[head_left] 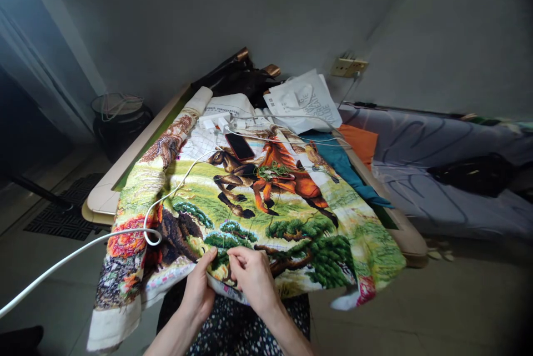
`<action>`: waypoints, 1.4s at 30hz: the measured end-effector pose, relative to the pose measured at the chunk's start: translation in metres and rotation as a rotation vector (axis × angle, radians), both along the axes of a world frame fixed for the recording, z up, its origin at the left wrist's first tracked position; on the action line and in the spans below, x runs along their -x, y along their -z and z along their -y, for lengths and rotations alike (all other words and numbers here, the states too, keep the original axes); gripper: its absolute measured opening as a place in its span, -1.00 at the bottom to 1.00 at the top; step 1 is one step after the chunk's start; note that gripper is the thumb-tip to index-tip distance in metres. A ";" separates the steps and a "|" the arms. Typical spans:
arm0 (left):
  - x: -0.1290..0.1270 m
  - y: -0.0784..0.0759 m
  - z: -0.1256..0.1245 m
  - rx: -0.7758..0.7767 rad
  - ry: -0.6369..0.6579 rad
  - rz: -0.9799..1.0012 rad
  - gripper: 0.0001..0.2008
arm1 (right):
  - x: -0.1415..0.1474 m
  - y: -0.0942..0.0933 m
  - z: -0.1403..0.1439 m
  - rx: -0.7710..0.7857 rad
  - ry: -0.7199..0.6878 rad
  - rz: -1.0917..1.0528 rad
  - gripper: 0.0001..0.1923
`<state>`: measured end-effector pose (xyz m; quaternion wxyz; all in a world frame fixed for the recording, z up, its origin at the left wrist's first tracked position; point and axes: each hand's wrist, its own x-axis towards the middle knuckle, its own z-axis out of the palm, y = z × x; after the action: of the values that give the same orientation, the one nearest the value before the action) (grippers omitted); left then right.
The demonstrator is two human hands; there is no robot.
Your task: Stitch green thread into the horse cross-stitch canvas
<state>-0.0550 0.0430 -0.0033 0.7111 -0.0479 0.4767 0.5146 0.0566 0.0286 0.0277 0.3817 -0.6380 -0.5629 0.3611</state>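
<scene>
Cloth (pixel 258 220) embroidered with horses and pine branches, spread over the table (pixel 410 242), near edge hanging past the table toward the person's lap; left side gathered into a long roll (pixel 145 184). Left hand (pixel 199 288) at the near edge, thumb on top, fingers underneath: grip closed on the fabric. Right hand (pixel 257 279) just beside it, over the pine motif, grip closed with thumb and forefinger together; anything between the fingertips too small to tell. Tangle of green thread (pixel 273 171) on the reddish horse. Phone (pixel 240 146) lying farther off, white charger (pixel 213 121) near it. White cable (pixel 152 235) looping across the left. Far right: white bag (pixel 302 106), teal fabric (pixel 339 164), orange fabric (pixel 360 144)
</scene>
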 end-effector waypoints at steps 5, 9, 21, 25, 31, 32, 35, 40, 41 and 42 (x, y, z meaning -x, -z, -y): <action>-0.001 -0.001 -0.001 0.004 -0.022 -0.017 -0.89 | 0.009 0.008 0.004 0.066 0.056 -0.093 -0.81; -0.001 -0.003 -0.003 0.014 -0.047 -0.050 -0.86 | 0.013 0.017 0.007 0.030 0.104 -0.144 -0.83; -0.001 -0.004 -0.003 -0.004 -0.038 -0.040 -0.89 | 0.020 0.031 0.012 -0.066 0.173 -0.138 -0.79; -0.002 -0.007 -0.005 0.001 -0.052 -0.032 -0.86 | 0.021 0.030 0.012 -0.141 0.182 -0.056 -0.77; -0.002 -0.008 -0.005 -0.005 -0.044 -0.023 -0.87 | 0.022 0.028 0.012 -0.096 0.186 -0.113 -0.78; -0.002 -0.008 -0.005 -0.008 -0.042 -0.019 -0.88 | 0.022 0.028 0.011 -0.082 0.191 -0.136 -0.79; -0.002 -0.008 -0.004 -0.004 -0.039 -0.017 -0.89 | 0.025 0.026 0.011 -0.052 0.216 -0.203 -0.79; -0.001 -0.008 -0.004 0.001 -0.044 -0.026 -0.89 | 0.026 0.027 0.011 -0.058 0.229 -0.239 -0.80; -0.001 -0.007 -0.004 0.002 -0.048 -0.026 -0.90 | 0.026 0.028 0.011 -0.061 0.225 -0.240 -0.80; -0.001 -0.006 -0.004 0.002 -0.050 -0.025 -0.90 | 0.025 0.029 0.011 -0.063 0.221 -0.240 -0.81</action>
<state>-0.0536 0.0469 0.0027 0.6919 -0.0542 0.4847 0.5323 0.0313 0.0171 -0.0009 0.5036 -0.6360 -0.4505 0.3728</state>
